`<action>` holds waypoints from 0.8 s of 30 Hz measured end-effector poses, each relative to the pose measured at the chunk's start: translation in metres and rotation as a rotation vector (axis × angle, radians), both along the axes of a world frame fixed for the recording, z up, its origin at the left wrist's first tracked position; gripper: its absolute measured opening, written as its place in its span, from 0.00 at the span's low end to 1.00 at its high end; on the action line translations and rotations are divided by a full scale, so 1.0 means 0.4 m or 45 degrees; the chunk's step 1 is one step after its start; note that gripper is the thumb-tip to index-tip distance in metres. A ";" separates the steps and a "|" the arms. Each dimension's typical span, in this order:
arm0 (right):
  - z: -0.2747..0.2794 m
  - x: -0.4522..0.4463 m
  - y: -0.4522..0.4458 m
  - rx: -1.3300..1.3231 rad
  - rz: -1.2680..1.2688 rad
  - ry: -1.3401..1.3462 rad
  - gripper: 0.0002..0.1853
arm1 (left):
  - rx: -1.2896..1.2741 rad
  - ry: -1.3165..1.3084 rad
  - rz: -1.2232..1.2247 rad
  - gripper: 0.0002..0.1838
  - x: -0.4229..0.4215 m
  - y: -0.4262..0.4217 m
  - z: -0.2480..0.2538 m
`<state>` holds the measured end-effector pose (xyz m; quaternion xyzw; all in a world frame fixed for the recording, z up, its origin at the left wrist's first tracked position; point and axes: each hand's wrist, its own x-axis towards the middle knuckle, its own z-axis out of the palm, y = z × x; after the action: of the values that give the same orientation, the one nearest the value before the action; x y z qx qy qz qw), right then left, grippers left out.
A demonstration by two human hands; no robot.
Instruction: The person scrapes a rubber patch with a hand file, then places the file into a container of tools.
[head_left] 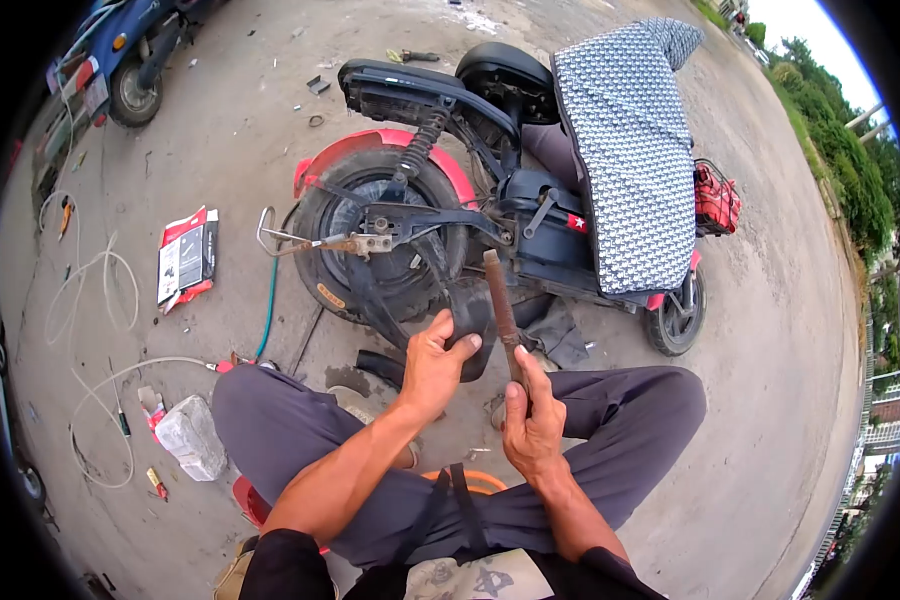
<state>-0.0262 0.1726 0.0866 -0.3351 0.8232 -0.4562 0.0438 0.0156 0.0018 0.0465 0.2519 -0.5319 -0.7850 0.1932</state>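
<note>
My left hand (436, 365) is closed on a dark rubber inner tube (472, 318), with the thumb pressed on its surface. The tube hangs in front of the rear wheel (322, 262) of a scooter lying ahead of me. In my right hand (535, 420) is a long rusty metal tool (500, 300), held upright between thumb and fingers, its worn end pointing away from me. The tool is just right of the tube. A pair of pliers or a clamp (355, 243) grips the metal bracket by the wheel's axle.
A patterned cover (630, 150) drapes over the scooter's front. To the left lie a red and white packet (187, 258), a pale hose (80, 390), a stone block (192, 438) and a small glue tube (157, 484). Another vehicle's wheel (135, 92) stands at the upper left.
</note>
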 end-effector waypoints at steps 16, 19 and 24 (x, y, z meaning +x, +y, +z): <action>-0.037 0.065 0.028 0.143 -0.042 -0.159 0.28 | 0.242 0.025 -0.057 0.15 -0.001 0.015 -0.061; -0.006 -0.001 -0.057 0.158 -0.085 -0.176 0.27 | 0.298 0.051 -0.072 0.25 -0.002 0.005 -0.078; -0.011 -0.059 -0.048 -0.051 -0.089 -0.455 0.26 | 0.260 0.069 -0.026 0.26 -0.007 0.001 -0.058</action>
<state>-0.0496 0.1536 0.0820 -0.2206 0.8042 -0.5260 0.1669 0.0129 0.0022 0.0232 0.2436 -0.4461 -0.8436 0.1729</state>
